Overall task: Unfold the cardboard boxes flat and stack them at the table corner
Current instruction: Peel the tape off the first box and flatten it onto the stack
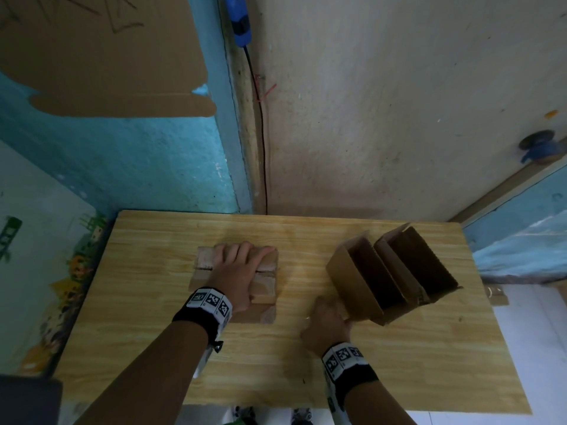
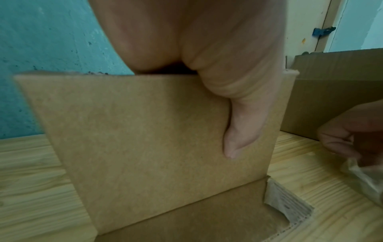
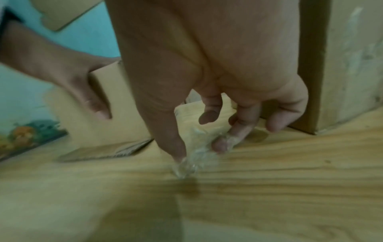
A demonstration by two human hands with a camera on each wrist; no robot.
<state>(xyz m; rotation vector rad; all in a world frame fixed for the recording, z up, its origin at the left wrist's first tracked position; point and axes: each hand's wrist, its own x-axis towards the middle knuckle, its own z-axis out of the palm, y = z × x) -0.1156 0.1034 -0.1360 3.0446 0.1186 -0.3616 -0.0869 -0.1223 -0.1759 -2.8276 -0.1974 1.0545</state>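
My left hand (image 1: 239,271) grips a small brown cardboard box (image 1: 264,289) at the middle of the wooden table (image 1: 153,332). Its fingers curl over the far edge, and the thumb (image 2: 238,131) presses on the near face of the small box (image 2: 145,131), whose bottom flaps lie spread on the table. My right hand (image 1: 326,320) hovers just above the table beside a larger box (image 1: 352,277) that lies tilted with its open side up. In the right wrist view the right hand (image 3: 199,152) pinches a crumpled strip of clear tape (image 3: 192,165) between thumb and fingers.
A flat cardboard sheet (image 1: 107,56) hangs on the turquoise wall at the upper left. A blue device with a cable (image 1: 241,26) runs down the wall corner behind the table. A dark object (image 1: 27,397) sits at the lower left. Bare table surface lies in front of both hands.
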